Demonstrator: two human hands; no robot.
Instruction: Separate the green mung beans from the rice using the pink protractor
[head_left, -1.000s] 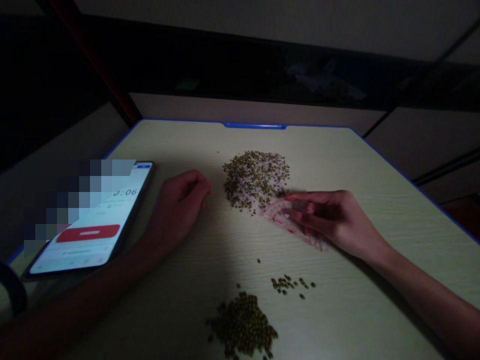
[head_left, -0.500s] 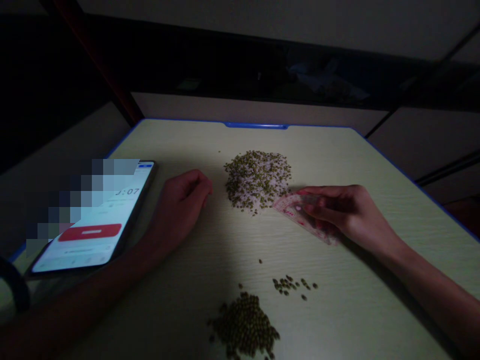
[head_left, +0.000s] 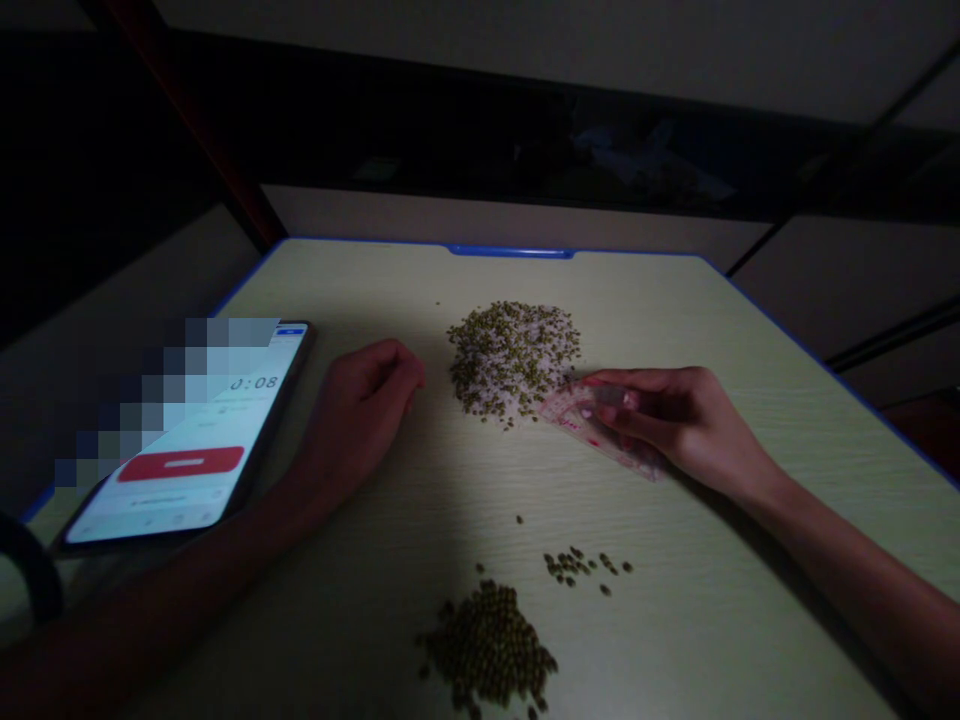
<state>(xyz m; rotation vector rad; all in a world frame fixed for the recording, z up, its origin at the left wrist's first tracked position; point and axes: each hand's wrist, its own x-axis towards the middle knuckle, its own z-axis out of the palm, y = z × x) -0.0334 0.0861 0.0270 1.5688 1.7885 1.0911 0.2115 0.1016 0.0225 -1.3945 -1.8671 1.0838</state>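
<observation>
A mixed pile of green beans and white grains [head_left: 514,355] lies at the middle of the pale table [head_left: 675,620]. My right hand [head_left: 675,415] is closed on a clear plastic ruler [head_left: 581,420], whose tip touches the pile's lower right edge. My left hand [head_left: 360,410] rests loosely curled on the table left of the pile, holding nothing I can see. A separate heap of green beans [head_left: 487,650] sits near the front edge, and a few loose beans [head_left: 581,568] lie to its upper right.
A phone [head_left: 191,440] lies on the table's left side, its lit screen showing a timer at 0:08 and a red button. The table has a blue rim [head_left: 510,250]. The surroundings are dark.
My right hand drew the ruler back right, then brought its tip to the pile's edge again. The phone's timer went from 0:06 to 0:08. My left hand stayed still.
</observation>
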